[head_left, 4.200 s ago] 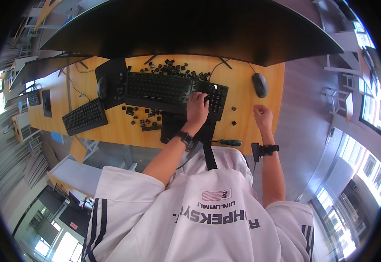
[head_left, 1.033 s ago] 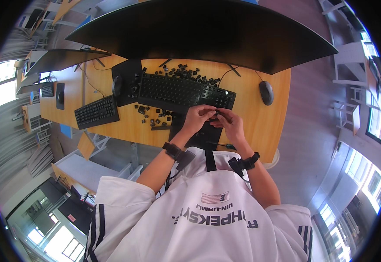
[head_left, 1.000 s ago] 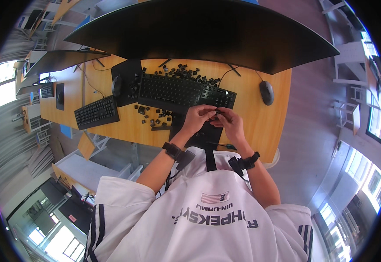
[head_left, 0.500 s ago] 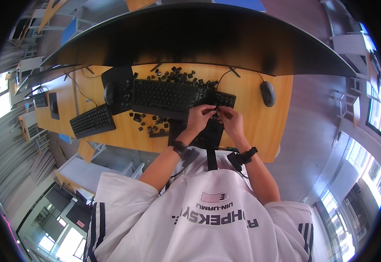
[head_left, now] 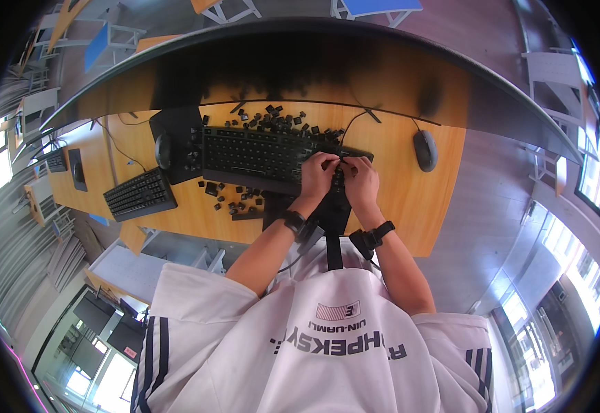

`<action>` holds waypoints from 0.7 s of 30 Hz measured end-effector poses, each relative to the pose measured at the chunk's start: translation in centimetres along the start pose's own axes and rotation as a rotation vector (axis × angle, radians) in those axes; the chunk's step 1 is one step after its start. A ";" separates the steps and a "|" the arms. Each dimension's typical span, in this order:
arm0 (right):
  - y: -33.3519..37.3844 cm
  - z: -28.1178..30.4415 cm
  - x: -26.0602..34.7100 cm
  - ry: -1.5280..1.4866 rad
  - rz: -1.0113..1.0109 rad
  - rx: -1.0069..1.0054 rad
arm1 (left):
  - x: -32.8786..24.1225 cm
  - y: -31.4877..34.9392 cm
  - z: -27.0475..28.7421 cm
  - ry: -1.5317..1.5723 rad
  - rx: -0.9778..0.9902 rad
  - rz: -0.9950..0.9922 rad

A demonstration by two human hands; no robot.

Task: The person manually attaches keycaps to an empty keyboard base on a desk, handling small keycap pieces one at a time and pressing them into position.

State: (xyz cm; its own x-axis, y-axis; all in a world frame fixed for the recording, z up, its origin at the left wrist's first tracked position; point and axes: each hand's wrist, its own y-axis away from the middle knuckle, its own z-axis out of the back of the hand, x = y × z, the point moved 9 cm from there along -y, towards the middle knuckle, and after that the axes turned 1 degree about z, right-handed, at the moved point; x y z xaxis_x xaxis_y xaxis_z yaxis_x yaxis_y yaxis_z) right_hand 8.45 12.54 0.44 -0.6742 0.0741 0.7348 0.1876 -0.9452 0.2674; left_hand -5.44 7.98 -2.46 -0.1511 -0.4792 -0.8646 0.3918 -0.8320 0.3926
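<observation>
If the left hand (head_left: 318, 176) were to swing further left, I'd worry its wrist could sweep the near loose keycaps (head_left: 241, 206) off the bench (head_left: 413, 213); a small part, should one be there, could slip from so fine a grip. Both hands' fingertips bunch close together over the right part of the black keyboard (head_left: 248, 153); whether the left or the right hand (head_left: 362, 182) closes on anything, I can't tell. The keyboard lies keys-up, long axis left to right, right end slightly nearer, front edge toward the person.
</observation>
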 end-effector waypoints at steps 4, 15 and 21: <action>-0.1 0.1 0.0 -0.001 0.023 0.004 | -1.8 0.2 0.5 -0.180 -0.037 -0.204; -0.9 0.5 -1.4 -0.057 -0.047 -0.004 | -0.9 -0.5 0.1 -0.192 -0.014 -0.085; -1.5 0.1 -2.8 0.084 -0.286 0.057 | -0.6 -1.3 0.0 -0.224 -0.055 -0.030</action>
State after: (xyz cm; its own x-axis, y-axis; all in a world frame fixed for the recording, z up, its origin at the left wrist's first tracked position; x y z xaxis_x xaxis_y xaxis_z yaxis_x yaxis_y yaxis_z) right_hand 10.15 13.81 -1.93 -0.7619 0.3054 0.5712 0.0202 -0.8702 0.4922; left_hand -5.82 9.36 -2.41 -0.3587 -0.5093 -0.7823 0.4318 -0.8335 0.3447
